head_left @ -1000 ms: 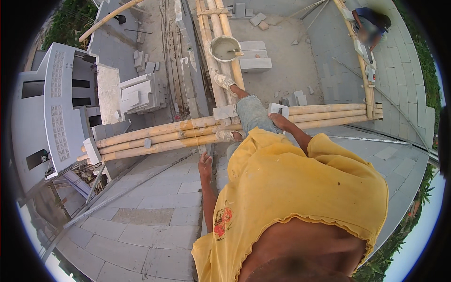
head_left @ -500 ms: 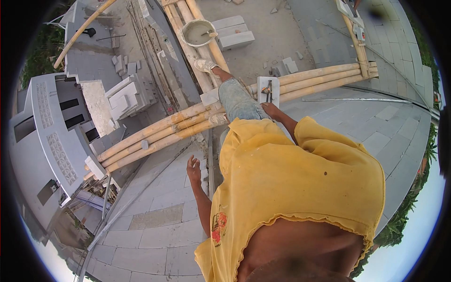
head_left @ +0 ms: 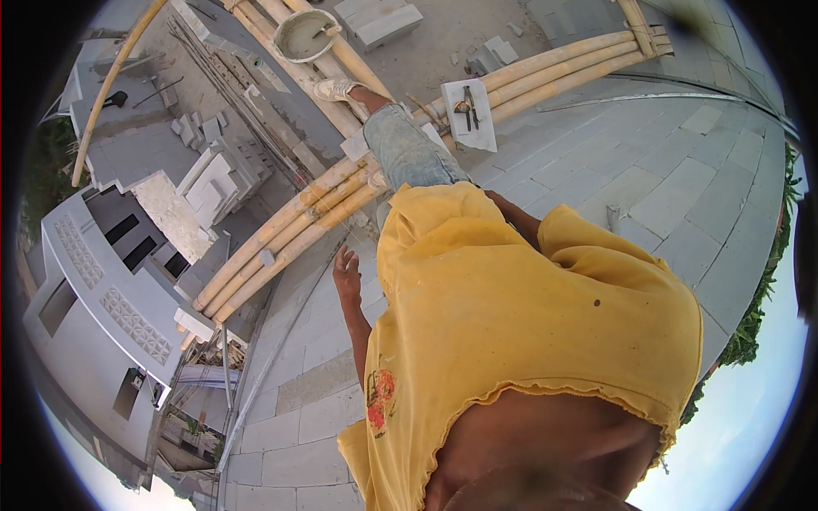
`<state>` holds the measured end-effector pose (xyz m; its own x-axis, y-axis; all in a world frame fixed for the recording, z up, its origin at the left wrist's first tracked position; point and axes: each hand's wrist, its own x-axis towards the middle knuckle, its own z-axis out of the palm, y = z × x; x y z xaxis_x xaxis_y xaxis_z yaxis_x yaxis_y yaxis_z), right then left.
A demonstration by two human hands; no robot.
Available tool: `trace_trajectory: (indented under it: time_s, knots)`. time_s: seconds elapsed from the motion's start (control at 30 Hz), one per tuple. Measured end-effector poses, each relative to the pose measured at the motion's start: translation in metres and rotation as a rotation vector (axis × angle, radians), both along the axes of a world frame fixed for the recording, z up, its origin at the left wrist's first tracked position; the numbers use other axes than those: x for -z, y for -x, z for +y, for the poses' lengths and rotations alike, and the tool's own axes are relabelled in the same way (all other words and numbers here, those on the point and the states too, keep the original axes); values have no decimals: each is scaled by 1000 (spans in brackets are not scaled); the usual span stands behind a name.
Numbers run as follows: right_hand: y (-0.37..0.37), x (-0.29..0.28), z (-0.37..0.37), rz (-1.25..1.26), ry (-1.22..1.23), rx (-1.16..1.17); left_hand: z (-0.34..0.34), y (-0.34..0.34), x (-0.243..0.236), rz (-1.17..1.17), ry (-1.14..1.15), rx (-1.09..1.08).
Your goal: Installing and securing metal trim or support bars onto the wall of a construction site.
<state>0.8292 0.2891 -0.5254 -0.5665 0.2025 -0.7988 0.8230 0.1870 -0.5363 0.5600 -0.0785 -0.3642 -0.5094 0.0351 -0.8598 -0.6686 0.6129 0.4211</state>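
My left hand (head_left: 347, 271) hangs at my left side above the block wall, a little short of the bamboo poles (head_left: 315, 204). Its fingers are loosely bent and apart, with nothing in them. My right forearm (head_left: 516, 220) runs down beside my hip; the shirt and shorts hide that hand's fingers. Just beyond my right hip, a pale grey block (head_left: 481, 128) rests across the poles. Dark-handled hand tools (head_left: 467, 108) with an orange part lie on it, too small to name exactly. One shoe (head_left: 337, 88) stands on the poles leading away from me.
Ahead on the poles sits a round bucket (head_left: 305, 36) of grey mortar, a trowel-like handle on its rim. Below lie stacked pale blocks (head_left: 223, 175) and long thin bars (head_left: 226, 81). Grey block walls (head_left: 630, 187) run along the near side of the poles.
My view has turned, so the poles, bucket and tool block sit higher and farther left or turned. My right hand has slipped out of sight behind my hip. My left hand stays empty.
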Motion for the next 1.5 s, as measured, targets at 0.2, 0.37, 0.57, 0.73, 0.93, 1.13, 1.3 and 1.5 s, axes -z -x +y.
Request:
trace_trajectory:
  time_s: [0.2,0.37,0.57,0.73,0.93,1.13,1.3,1.5]
  knots:
    - [65,-12,31,247,-203,-330,-6,18,1,62,-67,-37]
    - [210,-77,99,-247,-249,-110,-19,23,0,71,-33,-191]
    - [422,-74,169,-49,-648,-240,-24,-13,-4,-62,-16,-425]
    - [575,-66,204,-18,-725,-164,-29,-84,8,-188,-24,-687]
    - [701,-52,244,-104,-871,-280,8,-82,32,-472,-299,-819]
    - [787,12,251,-203,-940,-402,106,47,36,-521,-146,-830]
    - [835,75,259,-29,-1001,-256,131,86,47,-604,-152,-847]
    - [845,117,281,-113,-988,-210,128,97,61,-623,-159,-886]
